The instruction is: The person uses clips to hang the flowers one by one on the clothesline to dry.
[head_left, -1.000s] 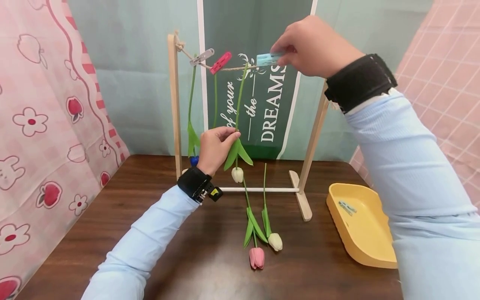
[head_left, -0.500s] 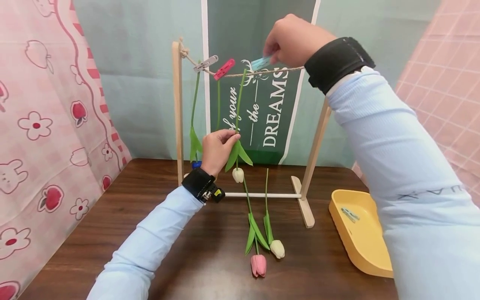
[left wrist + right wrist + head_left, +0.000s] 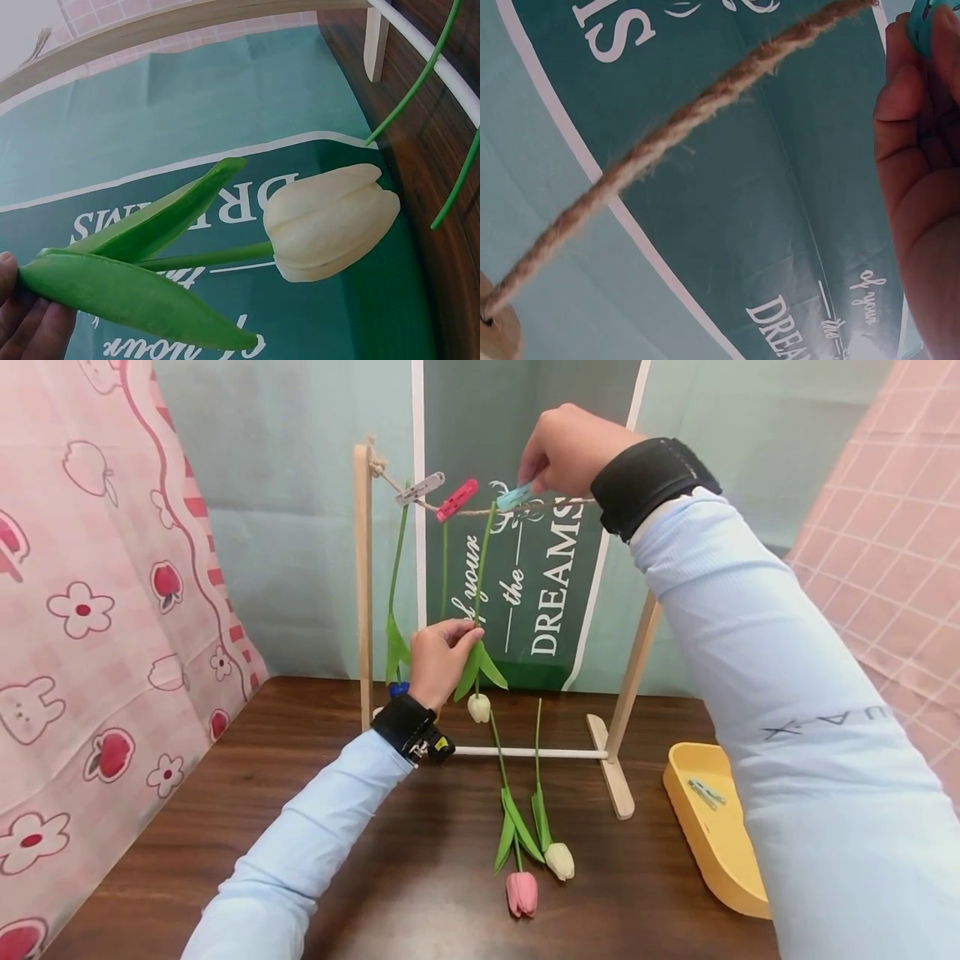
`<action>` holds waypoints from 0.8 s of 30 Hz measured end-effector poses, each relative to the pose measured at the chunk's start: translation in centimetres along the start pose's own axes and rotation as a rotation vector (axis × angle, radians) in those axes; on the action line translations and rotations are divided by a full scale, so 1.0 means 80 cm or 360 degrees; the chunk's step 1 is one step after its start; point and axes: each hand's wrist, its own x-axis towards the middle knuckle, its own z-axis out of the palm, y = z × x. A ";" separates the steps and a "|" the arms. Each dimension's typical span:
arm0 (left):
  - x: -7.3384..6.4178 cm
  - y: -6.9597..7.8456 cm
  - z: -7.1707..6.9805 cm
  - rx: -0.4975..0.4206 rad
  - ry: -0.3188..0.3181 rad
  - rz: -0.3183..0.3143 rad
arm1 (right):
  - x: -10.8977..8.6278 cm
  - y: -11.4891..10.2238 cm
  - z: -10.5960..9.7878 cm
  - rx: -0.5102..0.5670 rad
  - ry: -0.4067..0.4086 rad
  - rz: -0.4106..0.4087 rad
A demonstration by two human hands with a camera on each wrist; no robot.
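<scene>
My left hand [image 3: 442,660] pinches the stem of a white tulip [image 3: 330,221], which hangs head down with its stem end up at the rope [image 3: 547,506]. My right hand [image 3: 573,447] pinches a light blue clothespin [image 3: 514,497] at the rope, its tip close beside that stem end. Whether the clothespin bites on the stem, I cannot tell. To the left on the rope, a grey clothespin [image 3: 421,489] holds a blue tulip [image 3: 399,689] upside down. Beside it a red clothespin [image 3: 457,500] holds another stem, its flower hidden behind my left hand.
The rope runs between the posts of a wooden stand [image 3: 363,585]. On the dark table lie a pink tulip [image 3: 522,893] and a second white tulip [image 3: 559,862]. A yellow tray [image 3: 705,831] with light blue clothespins [image 3: 707,793] stands at the right, partly behind my right sleeve.
My right hand has moved left along the rope, bringing the light blue clothespin from well right of the stem to its top end. The left hand keeps its grip on the white tulip.
</scene>
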 end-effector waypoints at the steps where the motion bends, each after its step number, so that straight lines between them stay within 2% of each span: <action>1: -0.001 0.000 0.000 -0.0002 -0.0001 0.0002 | 0.001 0.000 0.001 0.0010 -0.0003 -0.0003; 12: -0.001 -0.001 0.005 0.0019 -0.0008 0.0052 | 0.003 -0.002 0.005 0.0024 -0.0055 0.0022; 24: -0.003 0.000 0.010 0.0008 -0.0007 0.0024 | 0.004 -0.006 0.007 0.0028 -0.0153 0.0027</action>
